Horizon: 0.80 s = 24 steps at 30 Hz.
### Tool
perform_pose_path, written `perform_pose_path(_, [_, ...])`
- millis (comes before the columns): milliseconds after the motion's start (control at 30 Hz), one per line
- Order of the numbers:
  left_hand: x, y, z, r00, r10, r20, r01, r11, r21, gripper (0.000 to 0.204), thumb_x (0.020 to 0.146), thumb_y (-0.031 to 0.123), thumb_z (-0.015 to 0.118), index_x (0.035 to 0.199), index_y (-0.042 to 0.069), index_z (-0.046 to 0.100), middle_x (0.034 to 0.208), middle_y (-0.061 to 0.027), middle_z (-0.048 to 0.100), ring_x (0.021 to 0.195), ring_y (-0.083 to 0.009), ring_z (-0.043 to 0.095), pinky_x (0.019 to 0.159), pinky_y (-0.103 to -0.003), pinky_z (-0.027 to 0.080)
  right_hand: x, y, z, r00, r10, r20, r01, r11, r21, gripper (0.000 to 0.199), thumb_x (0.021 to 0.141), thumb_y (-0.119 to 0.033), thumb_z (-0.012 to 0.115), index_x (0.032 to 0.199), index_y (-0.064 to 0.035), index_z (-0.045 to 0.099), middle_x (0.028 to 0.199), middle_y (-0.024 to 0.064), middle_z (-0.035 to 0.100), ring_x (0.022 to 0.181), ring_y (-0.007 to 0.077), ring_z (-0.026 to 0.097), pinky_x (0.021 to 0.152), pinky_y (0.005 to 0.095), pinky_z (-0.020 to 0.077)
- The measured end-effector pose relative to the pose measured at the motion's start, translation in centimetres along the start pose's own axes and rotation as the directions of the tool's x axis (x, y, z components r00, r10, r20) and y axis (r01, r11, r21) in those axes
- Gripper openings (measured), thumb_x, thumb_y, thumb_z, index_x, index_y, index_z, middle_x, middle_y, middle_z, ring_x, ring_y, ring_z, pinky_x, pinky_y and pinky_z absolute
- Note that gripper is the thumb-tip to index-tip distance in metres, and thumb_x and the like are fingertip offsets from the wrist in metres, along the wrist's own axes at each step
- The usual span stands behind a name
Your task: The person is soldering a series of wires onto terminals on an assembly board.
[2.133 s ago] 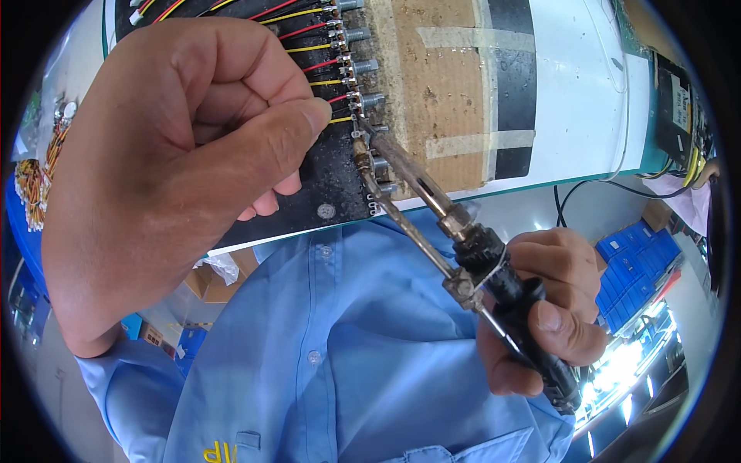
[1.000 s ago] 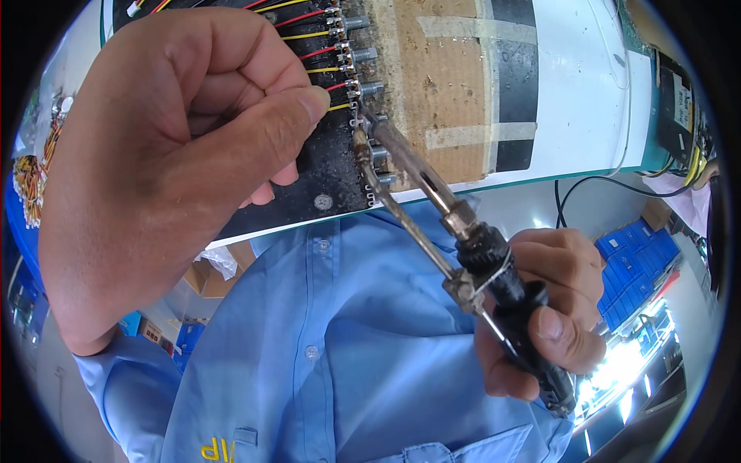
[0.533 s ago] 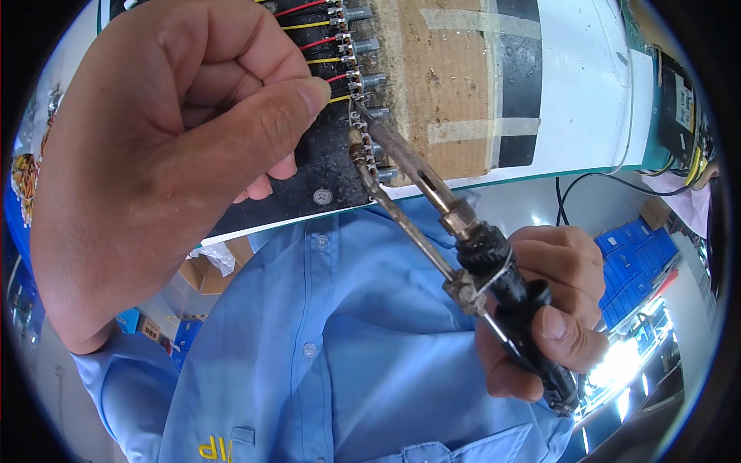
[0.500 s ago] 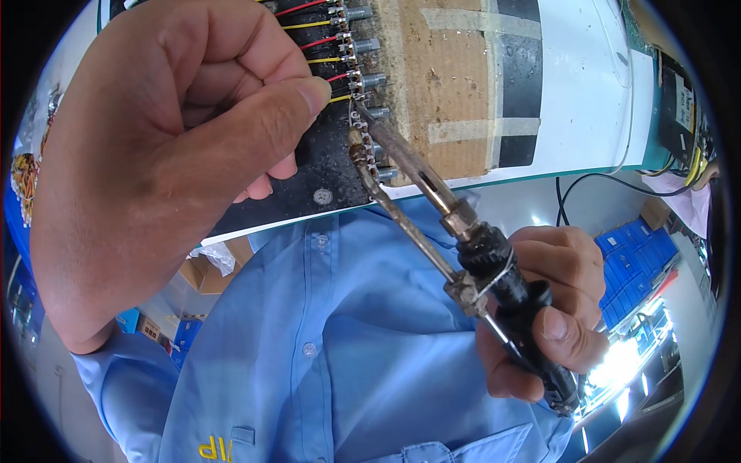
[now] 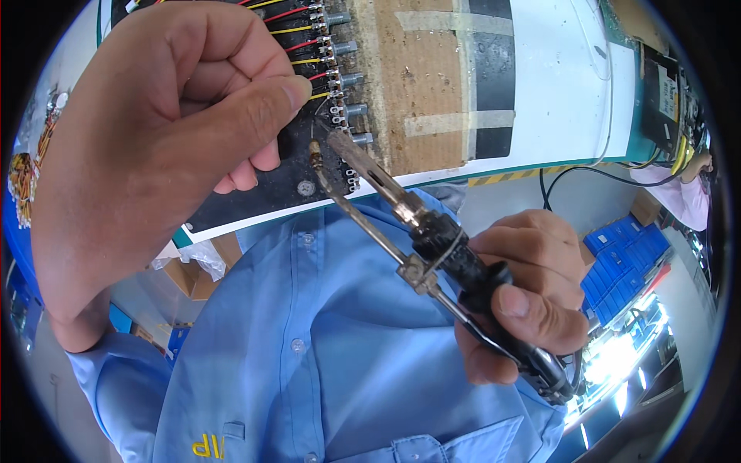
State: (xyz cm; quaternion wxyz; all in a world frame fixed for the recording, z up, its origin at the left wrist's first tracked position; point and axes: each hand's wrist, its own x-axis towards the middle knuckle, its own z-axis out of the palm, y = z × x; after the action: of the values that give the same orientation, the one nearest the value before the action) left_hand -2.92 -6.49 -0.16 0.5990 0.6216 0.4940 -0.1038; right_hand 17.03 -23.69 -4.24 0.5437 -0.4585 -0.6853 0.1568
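My left hand point(image 5: 166, 131) is closed, thumb pressed to the fingers, over a yellow wire point(image 5: 319, 96) that runs from the pinch to a solder lug. That lug belongs to a row of small parts with metal lugs point(image 5: 336, 108) and grey shafts point(image 5: 356, 110), set along the edge of a black board point(image 5: 266, 202). My right hand point(image 5: 532, 282) grips a soldering iron point(image 5: 444, 235) by its black handle. A thin metal solder-feed tube point(image 5: 363, 220) is clamped alongside it. The iron's tip hovers just left of the lugs, apart from the wire's end.
Red and yellow wires point(image 5: 292, 31) join the farther lugs. Taped cardboard point(image 5: 417, 77) lies right of the row on a white tabletop point(image 5: 559, 92). A black box point(image 5: 660, 100) with cables stands at right, near another person's pink sleeve point(image 5: 683, 197). Blue bins point(image 5: 625, 262) sit below.
The soldering iron has drawn back from the lug at the yellow wire, toward me and left. My left hand keeps its pinch. The whole view has shifted slightly.
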Motion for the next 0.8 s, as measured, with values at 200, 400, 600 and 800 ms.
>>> perform_pose_path(200, [0.3, 1.8, 1.0, 1.000, 0.000, -0.017, -0.001, 1.000, -0.020, 0.016, 0.094, 0.013, 0.058, 0.083, 0.002, 0.055, 0.063, -0.0005, 0.058, 0.054, -0.0021, 0.052, 0.050, -0.016, 0.041, 0.1, 0.0, 0.3, 0.992, -0.052, -0.116, 0.055, 0.998, 0.022, 0.056, 0.094, -0.050, 0.049, 0.107, 0.0032, 0.062, 0.054, 0.0057, 0.053, 0.047, 0.0186, 0.052, 0.037, 0.0274, 0.0380])
perform_pose_path(400, [-0.5, 2.3, 2.1, 0.988, 0.097, -0.121, -0.104, 0.993, -0.050, 0.016, 0.094, 0.014, 0.058, 0.082, 0.002, 0.056, 0.063, 0.0002, 0.058, 0.053, -0.0019, 0.052, 0.048, -0.015, 0.041, 0.3, 0.0, -0.1, 1.000, 0.015, -0.012, -0.015, 1.000, 0.000, 0.049, 0.094, -0.050, 0.047, 0.100, -0.0029, 0.055, 0.052, 0.0052, 0.045, 0.044, 0.0213, 0.053, 0.039, 0.0318, 0.0372])
perform_pose_path(600, [-0.3, 1.9, 1.9, 0.989, 0.102, -0.109, -0.109, 0.992, -0.058, 0.016, 0.094, 0.014, 0.059, 0.083, 0.002, 0.056, 0.063, 0.0001, 0.058, 0.053, -0.0019, 0.052, 0.049, -0.015, 0.041, 0.0, -0.3, 0.1, 0.996, 0.025, -0.082, -0.024, 1.000, 0.015, 0.051, 0.093, -0.051, 0.048, 0.104, -0.0018, 0.055, 0.052, 0.0060, 0.047, 0.046, 0.0205, 0.052, 0.040, 0.0312, 0.0357])
perform_pose_path(800, [-0.4, 1.8, 2.0, 0.989, 0.100, -0.109, -0.106, 0.993, -0.052, 0.016, 0.094, 0.014, 0.059, 0.083, 0.002, 0.056, 0.063, -0.0001, 0.058, 0.054, -0.0019, 0.052, 0.049, -0.015, 0.041, -0.1, 0.0, -0.6, 0.998, 0.047, -0.031, -0.046, 0.998, 0.040, 0.054, 0.093, -0.052, 0.049, 0.108, -0.0008, 0.055, 0.052, 0.0076, 0.052, 0.048, 0.0207, 0.052, 0.042, 0.0321, 0.0362])
